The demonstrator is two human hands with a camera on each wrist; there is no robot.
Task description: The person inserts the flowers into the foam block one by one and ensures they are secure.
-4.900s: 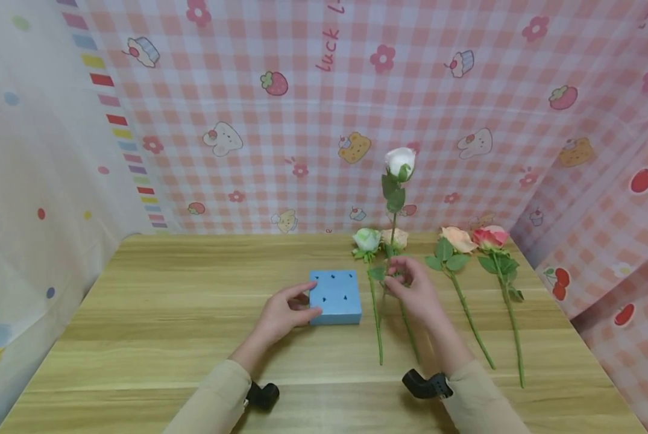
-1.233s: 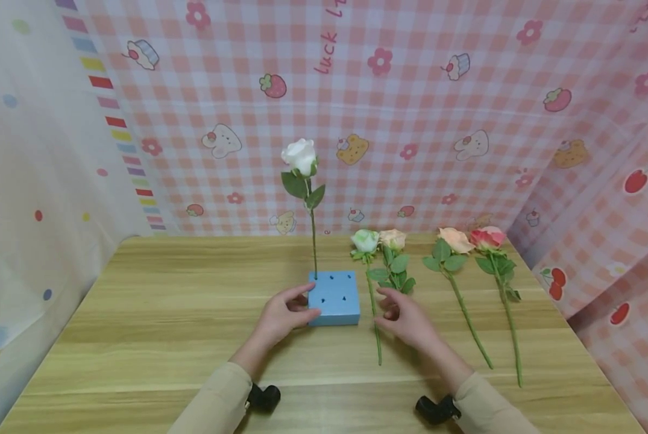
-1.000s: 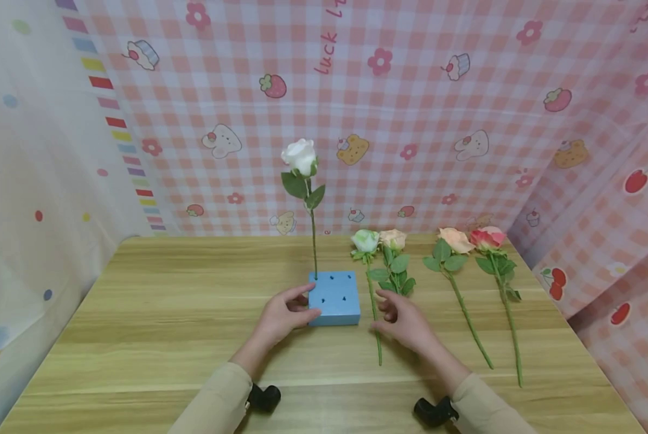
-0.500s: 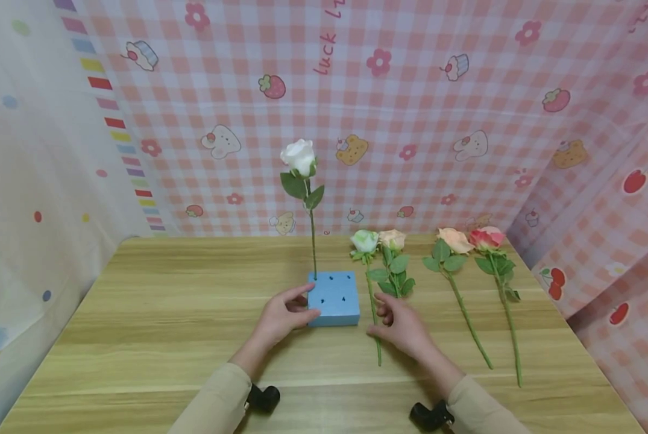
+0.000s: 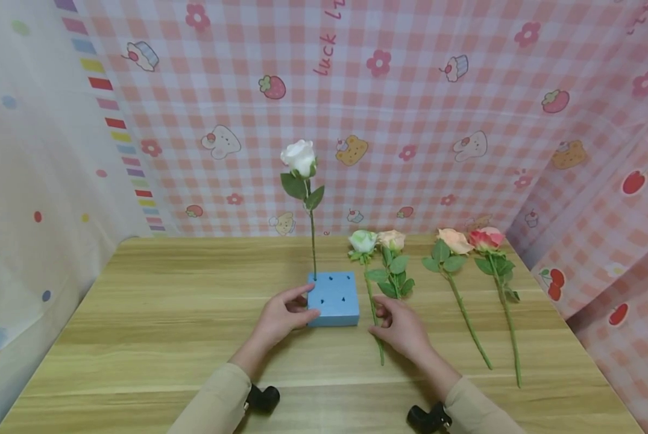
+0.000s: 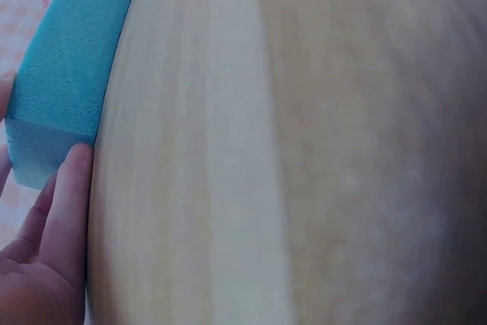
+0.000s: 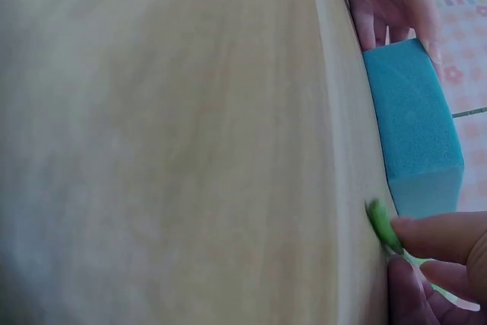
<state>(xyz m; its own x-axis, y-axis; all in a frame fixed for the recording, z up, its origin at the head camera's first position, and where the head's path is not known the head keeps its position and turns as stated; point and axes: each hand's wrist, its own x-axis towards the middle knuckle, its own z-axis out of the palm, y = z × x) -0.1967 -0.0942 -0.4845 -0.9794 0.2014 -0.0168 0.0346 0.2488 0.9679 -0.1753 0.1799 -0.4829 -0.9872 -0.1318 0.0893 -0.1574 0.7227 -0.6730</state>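
Note:
A light-blue foam block (image 5: pixel 334 308) with several small dark holes in its top rests on the table. My left hand (image 5: pixel 281 311) grips its left side, thumb at the front corner and fingers at the back. Upright in the block's far-left hole stands a white rose (image 5: pixel 299 158) with two leaves. Just right of the block, my right hand (image 5: pixel 404 329) pinches the lower stem of a green-and-white rose (image 5: pixel 363 242) lying on the table. In the right wrist view, thumb and fingers close around the green stem (image 7: pixel 381 224); part of it is hidden behind them.
Beside the green-and-white rose lies a pale peach rose (image 5: pixel 392 240), its lower stem hidden by the right hand. Farther right lie another peach rose (image 5: pixel 455 240) and a pink-red rose (image 5: pixel 486 239). A checked cloth (image 5: pixel 302 108) hangs behind the wooden table (image 5: pixel 166 313).
The white rose went from my right hand into the block. My right hand then moved down to the green-and-white rose and took its stem, shifting it slightly. The left hand stayed on the block.

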